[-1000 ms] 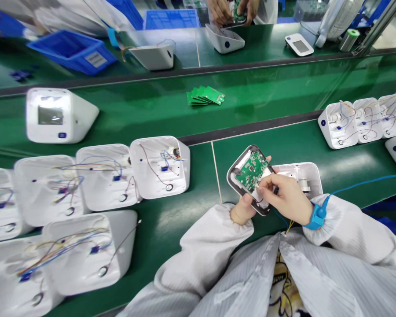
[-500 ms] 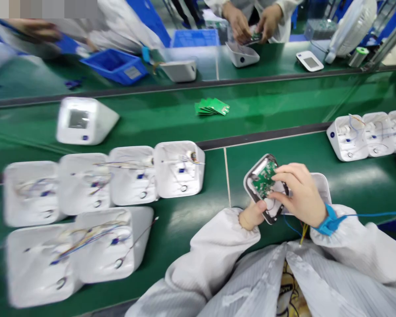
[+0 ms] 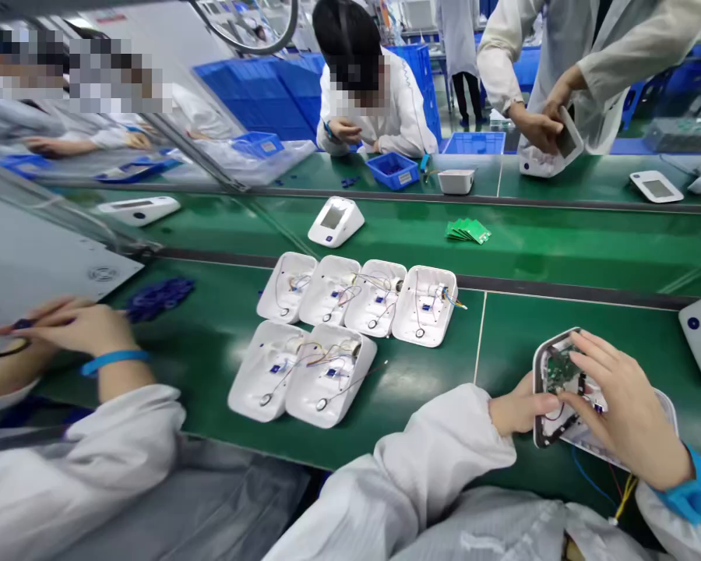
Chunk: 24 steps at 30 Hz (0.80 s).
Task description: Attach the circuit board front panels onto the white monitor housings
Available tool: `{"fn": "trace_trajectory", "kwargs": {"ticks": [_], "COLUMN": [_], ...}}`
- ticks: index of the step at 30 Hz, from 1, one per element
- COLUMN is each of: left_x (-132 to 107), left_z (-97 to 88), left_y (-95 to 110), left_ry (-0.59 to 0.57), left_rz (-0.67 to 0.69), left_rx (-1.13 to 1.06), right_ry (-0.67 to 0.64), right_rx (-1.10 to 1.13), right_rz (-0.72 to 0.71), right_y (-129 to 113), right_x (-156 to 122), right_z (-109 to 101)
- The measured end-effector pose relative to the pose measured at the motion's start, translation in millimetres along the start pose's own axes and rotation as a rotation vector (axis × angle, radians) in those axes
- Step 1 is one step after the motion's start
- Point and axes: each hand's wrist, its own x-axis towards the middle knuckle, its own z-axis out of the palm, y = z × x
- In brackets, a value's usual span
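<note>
My left hand (image 3: pixel 519 407) grips the edge of a white front cover (image 3: pixel 540 427) with its inner side turned up, thumb over the rim. Inside it lies a green circuit board (image 3: pixel 559 368). My right hand (image 3: pixel 636 405), a blue strap at its wrist, reaches over from the right with fingers and thumb on the board; the exact contact is partly hidden. Under that hand is a white housing shell (image 3: pixel 667 409), mostly covered. Yellow and red wires (image 3: pixel 624 495) hang down at the bench edge.
Several open white shells (image 3: pixel 330 374) with wires stand to the left. Beyond the dark rail lie green boards (image 3: pixel 467 231) and an assembled device (image 3: pixel 335 221). Blue parts (image 3: pixel 160 298) sit near a co-worker's hands (image 3: pixel 87 335) at left; people work across the bench.
The view has swung left and up, so my hands appear lower right and co-workers come into view. Both hands keep their hold; a person opposite now tilts a cover over a shell.
</note>
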Motion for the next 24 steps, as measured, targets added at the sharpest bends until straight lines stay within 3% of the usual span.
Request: {"fn": "trace_trajectory", "kwargs": {"ticks": [2,6,8,12,15,20,24], "left_x": [1.0,1.6,2.0,0.0,-2.5,1.6,3.5], "left_z": [-0.1,-0.3,-1.2,-1.4,-1.2,-1.0,6.3], "left_y": [2.6,9.4,13.1,20.1,25.3,31.7,36.0], "left_ry": [-0.011,-0.001,0.026,0.079,0.132,0.269,0.394], "left_rz": [0.003,-0.037,-0.033,0.004,-0.006,0.019,0.04], "left_rx": [-0.033,-0.205,-0.271,-0.298,-0.267,-0.199,-0.132], "right_ry": [-0.022,-0.424,-0.536,-0.675,-0.625,-0.412,-0.21], "right_rx": [0.042,0.104,0.106,0.202,0.319,0.315,0.453], "right_rz": [0.01,-0.168,-0.209,-0.062,0.048,0.027,0.325], "right_y": [-2.0,-12.4,-19.4,-30.8,-32.5,-23.4,-15.8], "right_x": [-10.9,-34.0,-41.0,-44.1,-44.9,-49.8,-45.2], "right_z": [-13.4,-38.1,-43.3,-48.8,-52.3,-44.2,-30.6]}}
